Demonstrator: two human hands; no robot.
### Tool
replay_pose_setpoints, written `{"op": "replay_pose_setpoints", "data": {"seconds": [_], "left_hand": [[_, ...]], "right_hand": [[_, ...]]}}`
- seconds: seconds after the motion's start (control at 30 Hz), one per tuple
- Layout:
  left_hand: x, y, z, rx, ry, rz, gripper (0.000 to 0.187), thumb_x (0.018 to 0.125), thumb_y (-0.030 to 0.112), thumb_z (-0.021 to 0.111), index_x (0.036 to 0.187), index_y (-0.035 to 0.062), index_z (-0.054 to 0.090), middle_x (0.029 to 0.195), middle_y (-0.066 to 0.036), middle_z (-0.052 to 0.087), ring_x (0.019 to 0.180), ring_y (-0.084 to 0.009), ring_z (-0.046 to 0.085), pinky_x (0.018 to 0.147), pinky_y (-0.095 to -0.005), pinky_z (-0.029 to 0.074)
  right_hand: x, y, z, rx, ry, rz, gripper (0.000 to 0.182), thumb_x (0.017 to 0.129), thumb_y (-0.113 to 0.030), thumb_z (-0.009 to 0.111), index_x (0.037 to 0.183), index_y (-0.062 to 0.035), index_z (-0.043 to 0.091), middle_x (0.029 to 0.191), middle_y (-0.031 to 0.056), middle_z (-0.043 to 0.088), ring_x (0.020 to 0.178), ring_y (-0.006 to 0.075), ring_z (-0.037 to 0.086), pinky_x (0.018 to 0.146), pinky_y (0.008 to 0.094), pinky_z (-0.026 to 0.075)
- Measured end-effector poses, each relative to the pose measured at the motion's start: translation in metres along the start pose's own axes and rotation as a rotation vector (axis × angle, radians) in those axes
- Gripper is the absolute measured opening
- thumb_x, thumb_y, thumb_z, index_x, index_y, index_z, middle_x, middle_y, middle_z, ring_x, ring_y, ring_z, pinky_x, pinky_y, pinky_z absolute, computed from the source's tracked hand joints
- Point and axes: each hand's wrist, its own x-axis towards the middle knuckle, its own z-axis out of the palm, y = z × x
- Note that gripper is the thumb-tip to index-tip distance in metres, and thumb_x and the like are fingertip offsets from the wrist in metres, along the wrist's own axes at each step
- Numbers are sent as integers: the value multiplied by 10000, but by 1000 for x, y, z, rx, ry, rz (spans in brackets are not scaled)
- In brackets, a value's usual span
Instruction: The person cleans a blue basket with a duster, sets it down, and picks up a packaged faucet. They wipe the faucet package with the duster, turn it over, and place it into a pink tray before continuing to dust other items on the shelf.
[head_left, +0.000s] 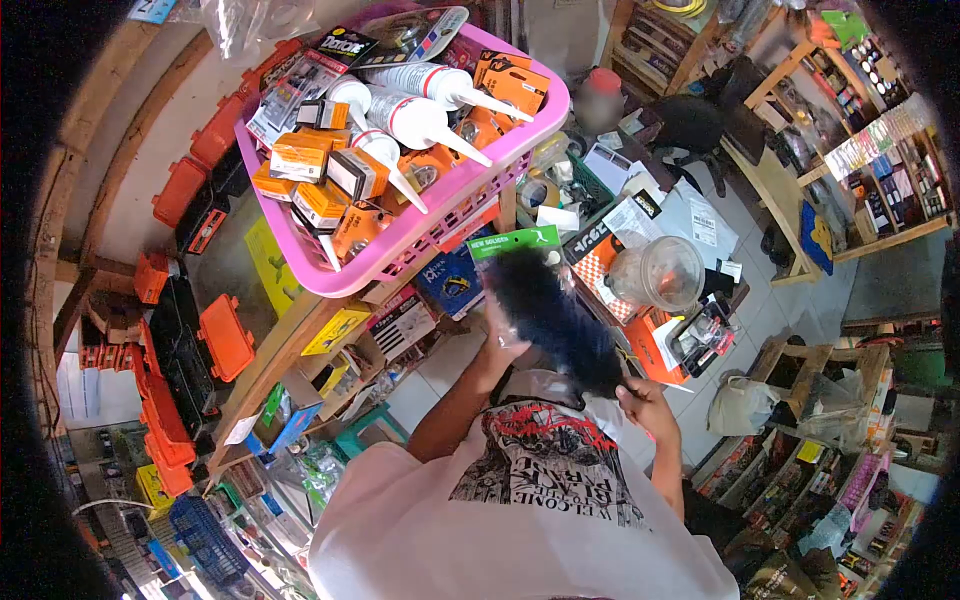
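Observation:
A dark, blurred packet [560, 320] with a green header card [515, 242] is in front of my chest, slanting down to the right. My left hand [505, 335] is closed on its left edge, below the card. My right hand [648, 405] grips the lower right end, with its fingers bent around it. What lies inside the packet is too dark to make out. Ahead and to the left is a pink basket [345, 280], heaped with white sealant tubes [410, 115] and orange-and-white boxes [300, 157].
To the right a cluttered table holds a clear plastic jar [670, 275], papers [695, 220] and an orange box [652, 345]. Orange toolboxes [225, 335] line the left side. Wooden shelves [860, 150] with goods stand at the far right.

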Motion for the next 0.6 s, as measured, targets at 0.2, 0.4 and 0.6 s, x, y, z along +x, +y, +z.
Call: {"op": "replay_pose_setpoints", "data": {"seconds": [0.2,0.4,0.6], "left_hand": [[-8,-2,-41,370,130,121,734,1021,606,352,1541,90,319,1524,-133,424,1378,-280,443,1185,-482,304],[-13,-4,-12,1317,164,142,772,1017,629,344,1555,80,271,1551,-149,384,1385,-295,441,1168,-491,336],[-7,-5,-5,194,197,13,817,981,689,357,1538,93,322,1523,-153,423,1383,-319,447,1161,-508,345]], "right_hand": [[2,-6,8,-33,-40,1,304,1007,-175,620,741,-59,530,589,-59,429,472,45,380,436,251,295],[5,-6,17,15,-47,7,291,1015,-203,615,768,-64,547,588,-66,425,480,46,366,448,249,298],[8,-7,21,51,-14,39,332,1015,-213,614,727,-73,526,573,-66,418,471,47,353,447,254,289]]}}
